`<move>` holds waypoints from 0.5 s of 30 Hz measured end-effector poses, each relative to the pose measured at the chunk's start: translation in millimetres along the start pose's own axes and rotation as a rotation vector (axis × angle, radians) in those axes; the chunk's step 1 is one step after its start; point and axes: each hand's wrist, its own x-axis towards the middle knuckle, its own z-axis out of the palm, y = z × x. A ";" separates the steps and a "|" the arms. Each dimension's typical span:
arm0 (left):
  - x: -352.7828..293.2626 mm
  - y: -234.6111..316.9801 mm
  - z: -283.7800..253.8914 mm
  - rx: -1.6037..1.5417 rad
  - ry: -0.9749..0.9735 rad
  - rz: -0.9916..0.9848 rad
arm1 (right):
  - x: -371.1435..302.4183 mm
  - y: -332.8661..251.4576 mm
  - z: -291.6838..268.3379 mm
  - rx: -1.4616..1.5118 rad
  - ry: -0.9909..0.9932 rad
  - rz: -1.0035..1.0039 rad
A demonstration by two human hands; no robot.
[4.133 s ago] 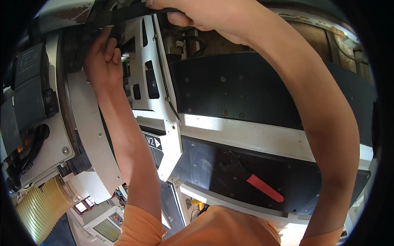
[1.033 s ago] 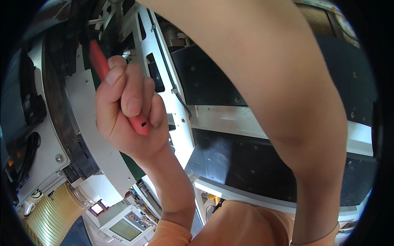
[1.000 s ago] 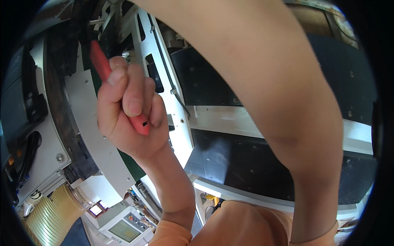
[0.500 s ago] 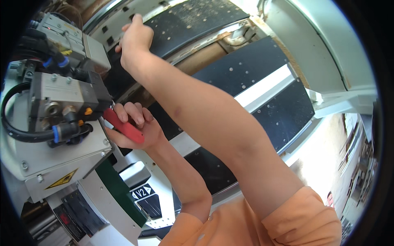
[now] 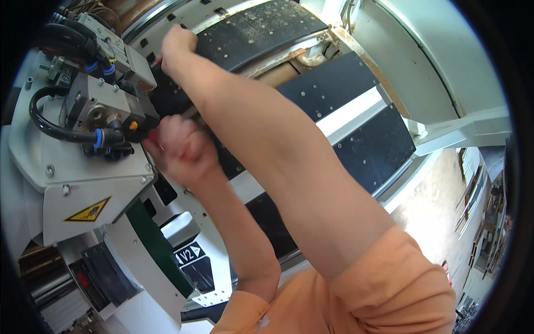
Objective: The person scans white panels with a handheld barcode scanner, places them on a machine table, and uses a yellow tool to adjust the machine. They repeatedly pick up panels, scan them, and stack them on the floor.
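My left hand [image 5: 186,147], smeared by motion, is closed round a red-handled tool [image 5: 154,136] beside a metal valve block [image 5: 103,106] with black hoses and blue fittings. The red handle shows only in part between the fingers. Farther up, my right hand [image 5: 179,47] reaches to the far side of the machine, by a pale rail with dark square holes [image 5: 172,18]. Its fingers bend away from me and are mostly hidden, so whether it grips anything cannot be told. My right forearm crosses above black perforated table panels [image 5: 328,86].
A white machine housing with a yellow warning triangle [image 5: 88,210] stands at the left. Below it are a green curved strip [image 5: 158,250] and metal rollers [image 5: 53,278]. A pale cover [image 5: 414,50] rises at the far right. Shelving with stacked goods [image 5: 486,222] is beyond.
My left hand has turned and risen a little, its fingers now wrapped over the red handle that showed plainly before. My right hand's extended finger no longer shows. The view has shifted slightly.
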 end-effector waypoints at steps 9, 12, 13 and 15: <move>-131.0 -1.9 5.0 1.224 0.890 -0.153 | 47.3 11.7 6.7 -0.085 -0.650 -0.161; -163.4 -38.8 -18.3 1.732 0.923 -0.490 | 18.8 -6.9 -16.4 -0.127 -0.657 -0.188; -172.0 -47.3 -24.0 1.873 0.918 -0.626 | 8.7 -11.6 -23.8 -0.138 -0.638 -0.204; -186.9 -59.3 -29.0 2.058 1.015 -0.690 | -10.3 -16.2 -35.8 -0.144 -0.608 -0.216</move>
